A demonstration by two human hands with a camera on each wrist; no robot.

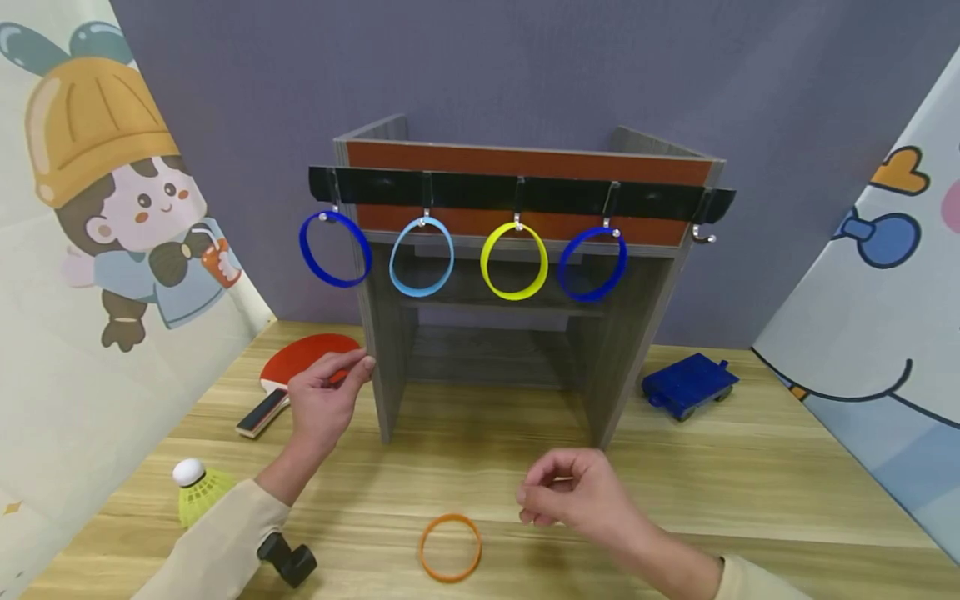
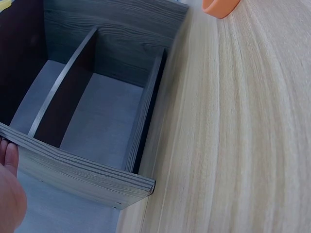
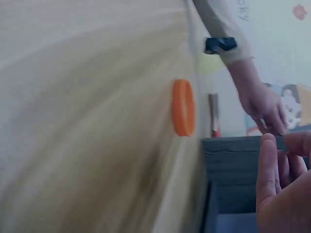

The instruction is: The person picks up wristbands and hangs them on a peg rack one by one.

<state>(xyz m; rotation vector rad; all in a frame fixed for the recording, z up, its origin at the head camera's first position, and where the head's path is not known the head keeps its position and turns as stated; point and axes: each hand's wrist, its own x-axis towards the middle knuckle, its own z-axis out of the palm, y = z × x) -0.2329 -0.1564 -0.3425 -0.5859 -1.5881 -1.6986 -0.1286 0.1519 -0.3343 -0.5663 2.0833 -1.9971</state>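
Observation:
My left hand [image 1: 326, 396] is at the left side panel of a grey wooden shelf unit [image 1: 378, 358], fingertips right at its front edge. In the left wrist view, fingers [image 2: 10, 155] show against the panel's outer face. Loosely curled, my right hand [image 1: 577, 492] hovers over the table in front of the unit with nothing held. An orange ring [image 1: 426, 554] lies flat on the table between the hands. Hanging from hooks on a black bar [image 1: 472, 190] are a dark blue ring [image 1: 365, 250], a light blue ring [image 1: 392, 267], a yellow ring [image 1: 485, 267] and another dark blue ring [image 1: 624, 258].
The rightmost hook [image 1: 703, 237] bears no ring. A red table tennis bat [image 1: 300, 354] lies behind my left hand. Beside the left sleeve is a yellow shuttlecock [image 1: 201, 496]. A small blue cart [image 1: 686, 383] stands right of the unit on the wooden table [image 1: 750, 467].

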